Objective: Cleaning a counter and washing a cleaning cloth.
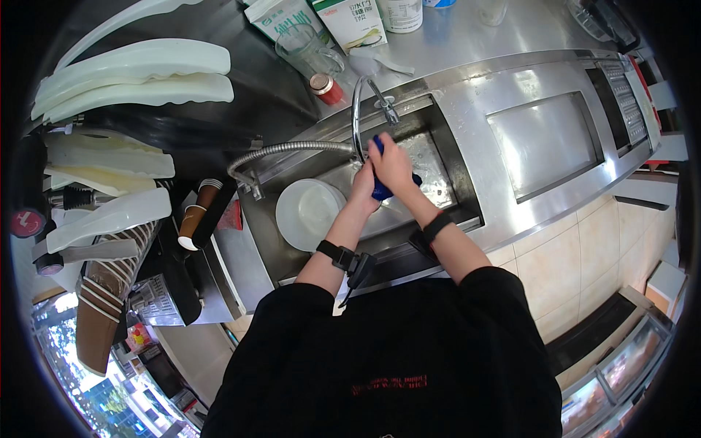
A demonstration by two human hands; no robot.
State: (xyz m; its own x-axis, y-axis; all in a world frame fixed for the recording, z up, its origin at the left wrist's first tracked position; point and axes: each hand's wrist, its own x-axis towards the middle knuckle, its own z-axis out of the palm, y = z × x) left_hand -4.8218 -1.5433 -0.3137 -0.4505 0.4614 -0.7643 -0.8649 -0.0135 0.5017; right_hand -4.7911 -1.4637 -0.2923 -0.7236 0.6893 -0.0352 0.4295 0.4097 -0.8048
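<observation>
Both my hands grip a dark blue cloth (381, 190) over a stainless steel sink (460, 180). My left hand (363, 185) is closed around its near side, close to the curved chrome faucet (356, 109). My right hand (392, 161) wraps the cloth from the other side, its fingers near the top. Part of the cloth sticks out below and to the right of my hands. A round white tub (309, 214) stands in the left part of the sink, beside my left forearm. Whether water runs from the faucet I cannot tell.
A flexible metal hose tap (296, 147) arches over the sink's left side. Behind the sink stand a glass mug (306, 52), a red-bodied jar (327, 89), a white scoop (367, 63) and cartons (351, 24). Stacked paper cups (200, 213) are at left. A recessed steel panel (547, 145) lies right.
</observation>
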